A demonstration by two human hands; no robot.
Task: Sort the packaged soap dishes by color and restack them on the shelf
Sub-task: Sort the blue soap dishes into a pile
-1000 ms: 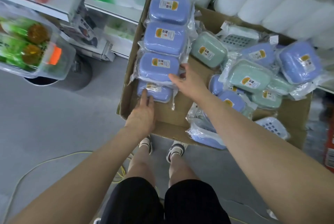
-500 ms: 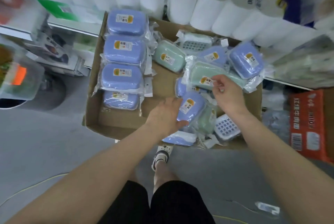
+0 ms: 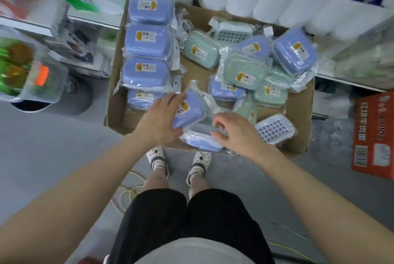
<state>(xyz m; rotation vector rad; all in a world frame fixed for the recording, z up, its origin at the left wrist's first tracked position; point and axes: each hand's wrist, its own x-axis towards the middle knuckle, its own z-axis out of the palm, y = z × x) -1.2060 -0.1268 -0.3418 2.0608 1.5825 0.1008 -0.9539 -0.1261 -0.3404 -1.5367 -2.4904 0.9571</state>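
Observation:
An open cardboard box (image 3: 116,101) holds packaged soap dishes. Several blue ones lie in a neat column (image 3: 147,42) along its left side. A mixed heap of blue and green dishes (image 3: 245,71) fills the right side. My left hand (image 3: 158,120) holds a tilted blue dish (image 3: 188,112) near the box's front, fingers wrapped along its left edge. My right hand (image 3: 236,131) pinches the upper edge of another blue packaged dish (image 3: 200,141) lying at the front rim, just below the first.
White paper rolls (image 3: 266,1) line the shelf behind the box. A clear bin of green items (image 3: 32,74) is at the left, a red carton (image 3: 375,135) at the right. My feet stand on grey floor below the box, with a yellow cable (image 3: 125,195) beside them.
My left hand carried the blue dish leftward from the heap toward the column. My right hand left the green dish and came down onto the blue one at the front rim.

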